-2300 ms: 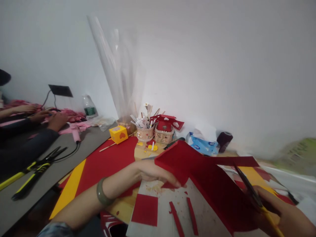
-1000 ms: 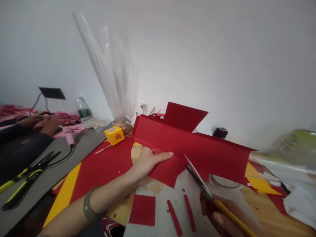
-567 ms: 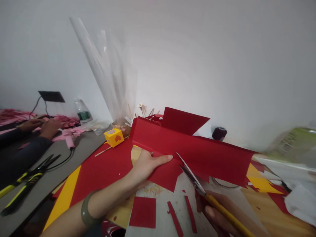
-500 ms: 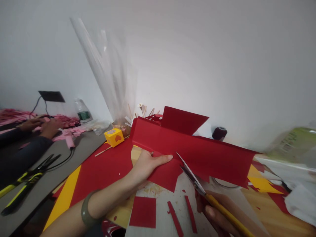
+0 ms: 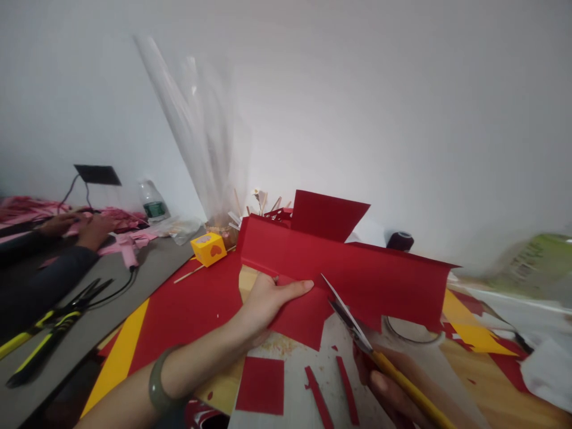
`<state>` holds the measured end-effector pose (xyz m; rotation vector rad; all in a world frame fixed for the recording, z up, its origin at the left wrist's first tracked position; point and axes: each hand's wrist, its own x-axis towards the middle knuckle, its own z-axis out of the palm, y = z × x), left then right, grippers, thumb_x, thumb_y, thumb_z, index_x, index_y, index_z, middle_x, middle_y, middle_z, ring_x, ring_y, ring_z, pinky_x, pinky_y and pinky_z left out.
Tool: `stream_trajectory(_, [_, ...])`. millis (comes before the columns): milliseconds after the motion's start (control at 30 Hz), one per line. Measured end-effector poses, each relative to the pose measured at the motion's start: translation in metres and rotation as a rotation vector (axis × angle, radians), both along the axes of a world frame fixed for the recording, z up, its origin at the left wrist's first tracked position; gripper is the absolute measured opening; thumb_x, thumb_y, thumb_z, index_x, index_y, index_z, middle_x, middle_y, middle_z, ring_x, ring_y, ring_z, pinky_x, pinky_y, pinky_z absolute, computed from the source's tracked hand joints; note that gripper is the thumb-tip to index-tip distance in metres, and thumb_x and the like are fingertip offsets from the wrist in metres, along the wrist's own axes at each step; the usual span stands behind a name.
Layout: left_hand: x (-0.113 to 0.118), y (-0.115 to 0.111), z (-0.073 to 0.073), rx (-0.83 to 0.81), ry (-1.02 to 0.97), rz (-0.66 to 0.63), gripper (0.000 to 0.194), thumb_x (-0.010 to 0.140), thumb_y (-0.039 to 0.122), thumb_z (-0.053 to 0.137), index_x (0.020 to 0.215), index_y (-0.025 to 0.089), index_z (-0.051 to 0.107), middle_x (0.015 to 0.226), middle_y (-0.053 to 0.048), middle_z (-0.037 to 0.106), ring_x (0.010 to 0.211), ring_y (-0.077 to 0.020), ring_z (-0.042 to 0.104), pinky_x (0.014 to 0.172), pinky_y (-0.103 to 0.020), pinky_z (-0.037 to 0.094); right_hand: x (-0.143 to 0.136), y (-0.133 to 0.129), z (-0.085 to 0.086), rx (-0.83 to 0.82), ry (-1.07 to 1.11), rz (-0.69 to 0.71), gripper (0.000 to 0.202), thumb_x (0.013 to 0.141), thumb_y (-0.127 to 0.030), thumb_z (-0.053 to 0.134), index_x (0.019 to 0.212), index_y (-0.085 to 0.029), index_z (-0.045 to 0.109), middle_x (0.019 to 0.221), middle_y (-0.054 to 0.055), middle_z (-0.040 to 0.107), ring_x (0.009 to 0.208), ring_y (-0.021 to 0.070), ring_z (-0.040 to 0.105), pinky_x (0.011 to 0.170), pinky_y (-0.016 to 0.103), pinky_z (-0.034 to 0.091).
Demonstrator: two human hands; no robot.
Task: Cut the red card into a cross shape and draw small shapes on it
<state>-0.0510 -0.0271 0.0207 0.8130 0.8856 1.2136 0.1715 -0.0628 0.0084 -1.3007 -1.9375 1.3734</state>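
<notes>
Dim, soft light; edges stretched.

One plain wall, pale grey-white, smooth in finish, was seen across the full width behind the work surfaces. One tabletop in matt grey was placed at the left, its far side set towards the wall. One wooden tabletop, light in tone, grain visible, was set to the right. Soft light was cast brightest on the wall's middle, the outer parts being left dimmer
</notes>
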Motion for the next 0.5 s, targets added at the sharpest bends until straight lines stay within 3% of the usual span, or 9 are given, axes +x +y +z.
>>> stream_trajectory(133, [0.001,-0.001,0.001,-0.003,-0.031,-0.014,0.034,0.053,0.035,0.095,0.075,0.014,0.078,0.077,-0.009,0.078,0.064,-0.0173,0.072,0.063,-0.025,0.058,0.003,-0.001,0.030,-0.158,0.046,0.048,0.053,0.076,-0.076,0.061,0.070,-0.023,0.053,0.062,-0.001,0.049,0.056,0.0163,0.057,0.058,0.027,0.054])
stream_trajectory(200, [0.000,-0.001,0.002,0.005,-0.055,-0.021,0.033,0.053,0.033,0.095,0.074,0.014,0.078,0.078,-0.009,0.078,0.064,-0.0166,0.071,0.062,-0.024,0.058,0.001,-0.001,0.032,-0.184,0.060,0.034,0.053,0.075,-0.074,0.064,0.067,-0.023,0.049,0.060,-0.002,0.048,0.052,0.0141,0.053,0.056,0.026,0.051])
stream_trajectory(333, [0.000,-0.001,0.002,0.012,-0.061,-0.014,0.031,0.054,0.033,0.095,0.071,0.014,0.077,0.072,-0.007,0.077,0.060,-0.0150,0.070,0.058,-0.023,0.056,-0.006,-0.001,0.004,-0.096,0.027,-0.023,0.060,0.071,-0.077,0.064,0.064,-0.022,0.040,0.050,-0.008,0.036,0.039,0.0056,0.030,0.041,0.019,0.033])
stream_trajectory(500, [0.001,-0.002,0.005,0.013,-0.061,-0.009,0.033,0.051,0.034,0.096,0.069,0.015,0.076,0.072,-0.006,0.077,0.060,-0.0145,0.068,0.058,-0.023,0.056,-0.002,0.000,-0.024,0.013,-0.039,-0.055,0.059,0.079,-0.078,0.055,0.066,-0.022,0.039,0.049,-0.008,0.035,0.038,0.0060,0.030,0.038,0.020,0.021])
